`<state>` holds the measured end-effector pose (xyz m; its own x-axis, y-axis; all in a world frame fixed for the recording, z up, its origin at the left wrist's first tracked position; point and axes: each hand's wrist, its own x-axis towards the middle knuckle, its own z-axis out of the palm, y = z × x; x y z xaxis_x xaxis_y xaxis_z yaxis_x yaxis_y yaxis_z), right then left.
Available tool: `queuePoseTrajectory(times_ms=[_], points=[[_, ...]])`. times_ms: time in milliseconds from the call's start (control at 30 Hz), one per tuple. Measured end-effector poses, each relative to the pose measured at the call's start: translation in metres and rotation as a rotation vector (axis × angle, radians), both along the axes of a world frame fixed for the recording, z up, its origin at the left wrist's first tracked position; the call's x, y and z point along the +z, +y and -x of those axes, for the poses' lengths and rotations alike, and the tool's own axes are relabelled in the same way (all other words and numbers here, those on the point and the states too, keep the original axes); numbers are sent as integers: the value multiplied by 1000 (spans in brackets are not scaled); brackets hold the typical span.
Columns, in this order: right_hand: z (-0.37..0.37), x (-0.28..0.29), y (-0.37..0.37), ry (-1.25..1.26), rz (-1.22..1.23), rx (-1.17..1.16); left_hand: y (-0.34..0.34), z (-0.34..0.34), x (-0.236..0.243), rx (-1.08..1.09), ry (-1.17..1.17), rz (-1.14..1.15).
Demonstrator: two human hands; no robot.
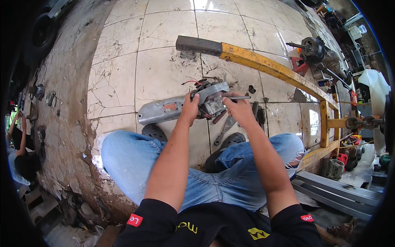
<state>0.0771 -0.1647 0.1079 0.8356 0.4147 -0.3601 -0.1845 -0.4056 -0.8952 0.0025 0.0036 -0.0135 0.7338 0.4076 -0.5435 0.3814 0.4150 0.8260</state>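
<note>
— Power tool (185,106), grey metal housing, held up over the knees, above the cracked tile floor (164,66). Long axis running left to right, slightly raised toward the right end.

— And the open end?

— On the right, with red and black wires (196,82) spilling out at the top. Sits right between both hands. Plain tapering casing stretches away to the left, free of any hold.

— Left hand?

— Left hand (190,110) wrapped around the body from below and behind, thumb up over the top edge, fingers out of sight beneath. Grip closed firmly on the housing, near the middle of its length.

— Right hand?

— Right hand (238,108) just beside the open end, fingers pinched together on a thin metal rod (235,98), probably a screwdriver shaft, lying nearly level and pointing left into the exposed part. Tip touching or just at the mechanism; cannot tell which.

— Nearer hand to the working spot?

— Right one, by a little; both close, though. Rod roughly in line with the tool's long axis.

— Anything underneath?

— Dark loose parts (224,129) on the floor between the shoes, near the right knee. Yellow steel frame (267,66) lying diagonally beyond, well apart from the hands.
</note>
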Motion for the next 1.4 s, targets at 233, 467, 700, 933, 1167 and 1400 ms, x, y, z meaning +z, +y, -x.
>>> queuePoseTrajectory(times_ms=[233, 467, 700, 933, 1167, 1400], points=[[-38, -31, -16, -471, 118, -65, -2, 1, 24, -11, -16, 98], [-2, 7, 11, 29, -50, 90, 6, 6, 6, -17, -19, 41], [-46, -22, -27, -154, 33, -187, 0, 3, 22, -40, -8, 81], [-36, -37, -14, -199, 78, -46, 2, 6, 28, -31, 8, 95], [-21, -11, 9, -78, -92, -58, 7, 7, 19, -66, -19, 114], [-65, -44, -25, -344, 209, -231, 2, 3, 24, -83, -12, 106]])
